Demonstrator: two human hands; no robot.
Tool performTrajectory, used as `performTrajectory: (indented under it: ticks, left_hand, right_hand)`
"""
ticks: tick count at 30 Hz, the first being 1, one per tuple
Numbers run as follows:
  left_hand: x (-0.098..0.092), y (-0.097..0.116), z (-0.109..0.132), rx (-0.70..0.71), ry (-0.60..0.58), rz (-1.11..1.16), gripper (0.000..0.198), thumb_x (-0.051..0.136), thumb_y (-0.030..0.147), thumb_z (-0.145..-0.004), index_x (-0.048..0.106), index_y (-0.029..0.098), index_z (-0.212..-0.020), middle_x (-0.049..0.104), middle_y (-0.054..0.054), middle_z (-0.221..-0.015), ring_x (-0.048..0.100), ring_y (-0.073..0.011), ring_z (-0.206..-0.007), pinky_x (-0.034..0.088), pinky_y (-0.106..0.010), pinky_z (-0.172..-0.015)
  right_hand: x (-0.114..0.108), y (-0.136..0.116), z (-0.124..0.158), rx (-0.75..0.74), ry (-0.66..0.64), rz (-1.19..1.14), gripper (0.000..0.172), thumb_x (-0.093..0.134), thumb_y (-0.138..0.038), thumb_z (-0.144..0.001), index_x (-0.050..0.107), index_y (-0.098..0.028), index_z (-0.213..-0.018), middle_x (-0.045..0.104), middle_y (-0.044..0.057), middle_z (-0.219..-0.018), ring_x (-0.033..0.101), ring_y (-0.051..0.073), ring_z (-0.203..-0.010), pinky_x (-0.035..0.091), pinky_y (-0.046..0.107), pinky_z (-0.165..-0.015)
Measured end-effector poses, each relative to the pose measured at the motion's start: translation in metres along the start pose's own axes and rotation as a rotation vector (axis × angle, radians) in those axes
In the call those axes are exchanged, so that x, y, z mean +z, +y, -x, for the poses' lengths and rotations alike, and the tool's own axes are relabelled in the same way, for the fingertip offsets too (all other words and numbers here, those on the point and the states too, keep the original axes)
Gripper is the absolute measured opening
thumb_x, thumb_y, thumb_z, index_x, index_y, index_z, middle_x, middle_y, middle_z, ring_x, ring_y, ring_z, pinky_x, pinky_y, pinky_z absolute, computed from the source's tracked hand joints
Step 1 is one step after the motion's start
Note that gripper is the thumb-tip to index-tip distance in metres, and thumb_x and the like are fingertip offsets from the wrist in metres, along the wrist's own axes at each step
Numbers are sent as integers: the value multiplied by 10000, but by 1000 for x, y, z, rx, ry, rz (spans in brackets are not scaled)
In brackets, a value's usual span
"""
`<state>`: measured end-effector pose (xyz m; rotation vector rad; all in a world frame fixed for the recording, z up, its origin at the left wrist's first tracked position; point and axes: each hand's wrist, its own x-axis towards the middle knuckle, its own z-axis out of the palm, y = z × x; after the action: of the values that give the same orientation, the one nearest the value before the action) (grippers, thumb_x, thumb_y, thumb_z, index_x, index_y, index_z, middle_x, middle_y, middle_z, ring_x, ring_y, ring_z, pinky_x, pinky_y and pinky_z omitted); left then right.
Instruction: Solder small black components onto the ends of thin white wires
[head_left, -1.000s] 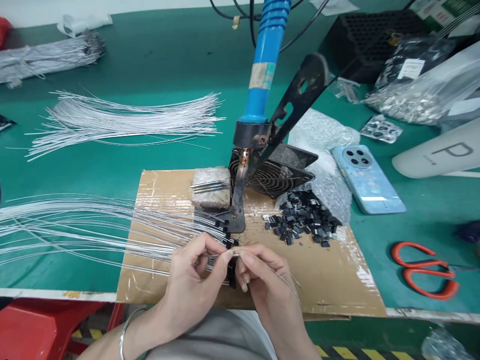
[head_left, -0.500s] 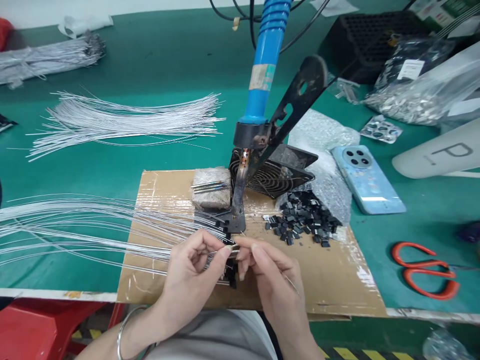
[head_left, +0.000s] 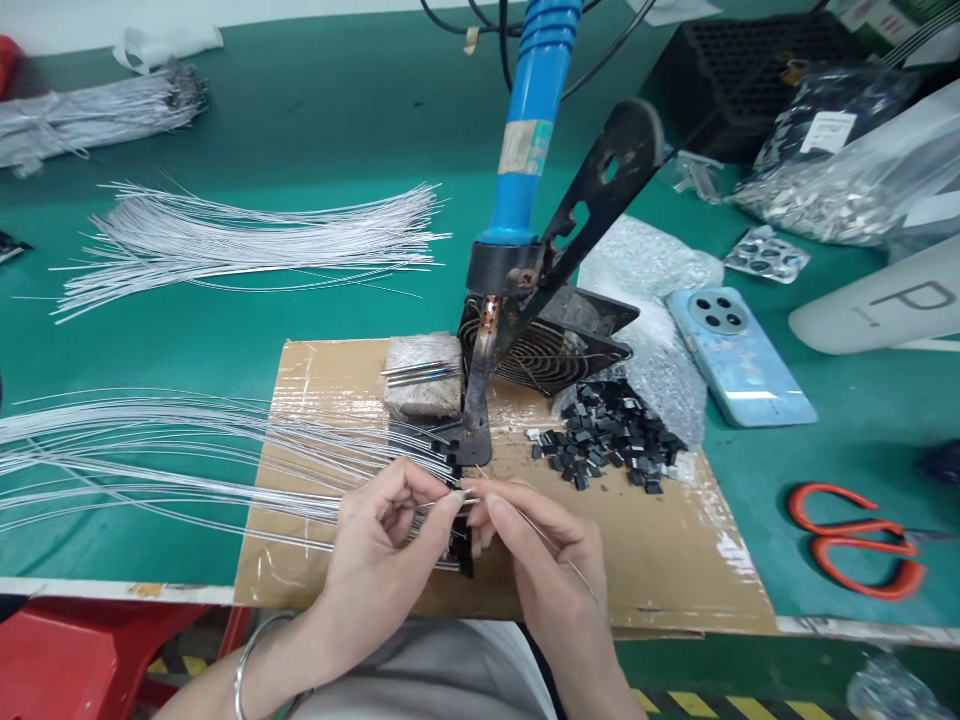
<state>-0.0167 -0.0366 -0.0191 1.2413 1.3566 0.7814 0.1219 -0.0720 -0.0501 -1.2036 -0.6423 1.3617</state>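
Note:
My left hand [head_left: 397,540] is closed, thumb and forefinger pinched on a thin white wire. Small shiny metal ends [head_left: 468,496] show at its fingertips, too small to make out fully. Close against them are the fingertips of my right hand [head_left: 544,545], which is also closed. A thin silvery strand, which looks like solder wire [head_left: 581,580], runs from these fingers across the palm. Beneath both hands, a black strip [head_left: 462,555] holds the ends of several white wires [head_left: 300,500] fanning in from the left. Above stands a blue-handled soldering iron [head_left: 525,150] in a black metal holder.
Cardboard [head_left: 660,570] covers the bench under the hands. Small black pieces [head_left: 615,435] lie heaped to the right, near a small fan [head_left: 544,350]. A wrapped block [head_left: 424,385] bears thin rods. Farther right are a blue phone [head_left: 742,360] and red-handled scissors [head_left: 859,545]. A wire bundle [head_left: 255,240] lies behind.
My right fingertips have shifted slightly, and more of the thin strand shows along that hand. The left hand stays almost still. The view has turned a little.

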Motion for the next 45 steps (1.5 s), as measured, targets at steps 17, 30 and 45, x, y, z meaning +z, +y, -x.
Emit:
performTrajectory:
  ticks: [17, 30, 45]
  left_hand:
    - [6, -9, 4, 12, 33, 17, 189, 622, 282, -903, 609, 178, -745, 605, -8, -636, 495, -121, -546, 393, -232, -502]
    - [4, -3, 2, 59, 71, 19, 153, 648, 228, -879, 616, 173, -741, 577, 17, -619, 436, -98, -523, 339, -224, -479]
    - [0, -5, 5, 169, 53, -86, 171, 647, 198, -894, 648, 179, -724, 568, 21, -615, 364, -90, -503, 282, -235, -453]
  right_hand:
    - [3, 10, 0, 93, 44, -159, 106, 778, -315, -830, 832, -224, -823, 675, 0, -640, 552, 96, -557, 468, 213, -545]
    - [-1, 7, 1, 16, 31, -6, 65, 789, -296, -827, 839, -269, -858, 708, 7, -682, 608, 106, -562, 492, 205, -523]
    - [0, -4, 2, 103, 23, -28, 111, 802, -323, -804, 814, -226, -753, 655, -11, -586, 563, 89, -527, 459, 196, -523]
